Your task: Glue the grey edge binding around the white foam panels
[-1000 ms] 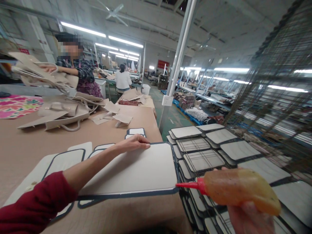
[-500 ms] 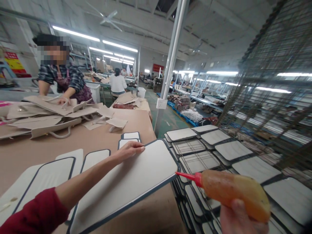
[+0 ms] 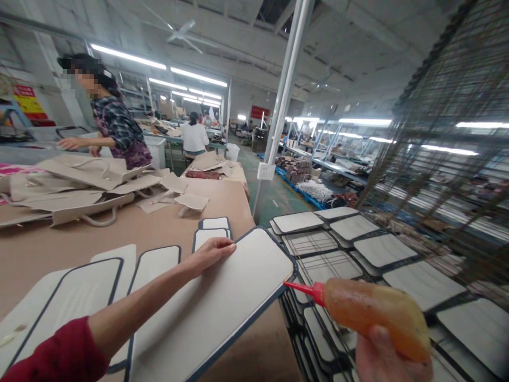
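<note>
My left hand (image 3: 214, 250) pinches the far edge of a large white panel (image 3: 222, 305) with rounded corners and a dark blue border. The panel is tilted over the table. In my right hand (image 3: 384, 353) is a squeeze bottle (image 3: 374, 315) of amber liquid, lying nearly level. Its red nozzle tip (image 3: 287, 283) is at the panel's right edge, close to the rounded corner. Smaller blue-edged white panels (image 3: 155, 260) lie under and beyond my left arm, and another large panel (image 3: 75, 289) is on the left.
Wire racks (image 3: 318, 260) holding several white panels stand at the right, with a raised wire grid (image 3: 449, 95) above. Beige bag pieces (image 3: 91, 175) are piled on the brown table (image 3: 222, 193). A co-worker (image 3: 119, 124) stands behind the pile. A metal post (image 3: 284, 85) rises beyond the table.
The nozzle has moved slightly left and toward me along the panel's edge. The panel has turned a little. The co-worker has turned to the left and lifted their hands off the bag pieces.
</note>
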`<state>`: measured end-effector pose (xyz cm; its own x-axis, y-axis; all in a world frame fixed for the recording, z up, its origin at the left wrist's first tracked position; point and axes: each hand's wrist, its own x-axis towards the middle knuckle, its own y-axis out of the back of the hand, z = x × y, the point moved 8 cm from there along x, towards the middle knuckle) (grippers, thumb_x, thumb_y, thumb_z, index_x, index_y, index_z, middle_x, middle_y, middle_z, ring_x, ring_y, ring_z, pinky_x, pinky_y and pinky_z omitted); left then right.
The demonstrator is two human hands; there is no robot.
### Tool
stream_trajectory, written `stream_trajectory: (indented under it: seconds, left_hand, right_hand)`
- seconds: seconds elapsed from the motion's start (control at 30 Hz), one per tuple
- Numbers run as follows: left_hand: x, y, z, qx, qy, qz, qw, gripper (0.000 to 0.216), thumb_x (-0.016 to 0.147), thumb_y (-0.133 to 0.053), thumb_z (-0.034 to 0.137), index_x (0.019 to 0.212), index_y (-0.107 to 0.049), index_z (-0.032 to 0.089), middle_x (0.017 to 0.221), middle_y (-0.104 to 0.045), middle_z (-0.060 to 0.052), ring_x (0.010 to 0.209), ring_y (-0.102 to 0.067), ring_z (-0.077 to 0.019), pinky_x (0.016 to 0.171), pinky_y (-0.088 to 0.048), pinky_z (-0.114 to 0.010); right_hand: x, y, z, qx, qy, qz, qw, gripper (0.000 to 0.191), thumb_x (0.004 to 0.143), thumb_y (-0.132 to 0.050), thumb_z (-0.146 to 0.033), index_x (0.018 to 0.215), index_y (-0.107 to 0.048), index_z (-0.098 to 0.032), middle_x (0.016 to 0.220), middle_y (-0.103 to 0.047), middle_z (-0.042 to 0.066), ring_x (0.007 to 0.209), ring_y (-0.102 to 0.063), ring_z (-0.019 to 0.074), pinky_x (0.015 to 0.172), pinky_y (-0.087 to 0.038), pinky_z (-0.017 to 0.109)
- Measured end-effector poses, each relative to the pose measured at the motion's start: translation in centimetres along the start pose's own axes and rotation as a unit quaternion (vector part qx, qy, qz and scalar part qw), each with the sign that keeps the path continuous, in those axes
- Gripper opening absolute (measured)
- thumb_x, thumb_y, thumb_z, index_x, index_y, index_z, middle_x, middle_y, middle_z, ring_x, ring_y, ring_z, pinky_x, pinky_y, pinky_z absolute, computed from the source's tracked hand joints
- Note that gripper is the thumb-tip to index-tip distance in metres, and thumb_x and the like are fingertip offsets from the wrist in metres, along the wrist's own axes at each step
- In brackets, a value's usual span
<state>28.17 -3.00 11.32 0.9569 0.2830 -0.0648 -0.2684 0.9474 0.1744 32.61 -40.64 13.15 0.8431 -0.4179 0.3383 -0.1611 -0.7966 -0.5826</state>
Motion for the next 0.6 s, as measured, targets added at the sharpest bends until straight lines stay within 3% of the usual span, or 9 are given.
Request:
stream_trajectory:
  seconds: [0.23, 0.4, 0.6]
  left_hand:
    - [-0.4, 0.2, -0.4, -0.044, 0.037, 0.008, 0.998, 0.047, 0.058, -0.073, 0.058, 0.073, -0.054, 0.017, 0.06, -0.055, 0.005, 0.054, -0.048, -0.0107, 0.05, -0.033, -0.021]
    - [-0.4, 0.7, -0.6, -0.043, 0.052, 0.018, 0.998, 0.051, 0.055, -0.074, 0.06, 0.075, -0.056, 0.017, 0.059, -0.057, 0.004, 0.052, -0.049, -0.011, 0.049, -0.035, -0.022]
    - [-0.1, 1.2, -0.7, -0.051, 0.063, 0.032, 0.996, 0.056, 0.05, -0.074, 0.064, 0.076, -0.057, 0.017, 0.057, -0.06, 0.004, 0.051, -0.051, -0.0117, 0.047, -0.036, -0.022]
  right_hand:
    - [0.1, -0.2, 1.2, -0.021, -0.027, 0.004, 0.999, 0.063, 0.038, -0.091, -0.021, 0.098, -0.07, -0.019, 0.111, -0.066, 0.003, 0.112, -0.059, 0.0236, 0.086, -0.054, 0.024]
    - [-0.3, -1.5, 1.7, 0.004, -0.065, -0.019, 0.998, 0.069, 0.035, -0.091, -0.018, 0.1, -0.07, -0.02, 0.116, -0.064, 0.004, 0.116, -0.057, 0.0254, 0.08, -0.057, 0.024]
    - [-0.4, -2.3, 2.2, 0.007, -0.086, -0.031, 0.996, 0.063, 0.035, -0.093, -0.024, 0.094, -0.07, -0.021, 0.107, -0.066, 0.004, 0.102, -0.063, 0.0239, 0.077, -0.06, 0.028]
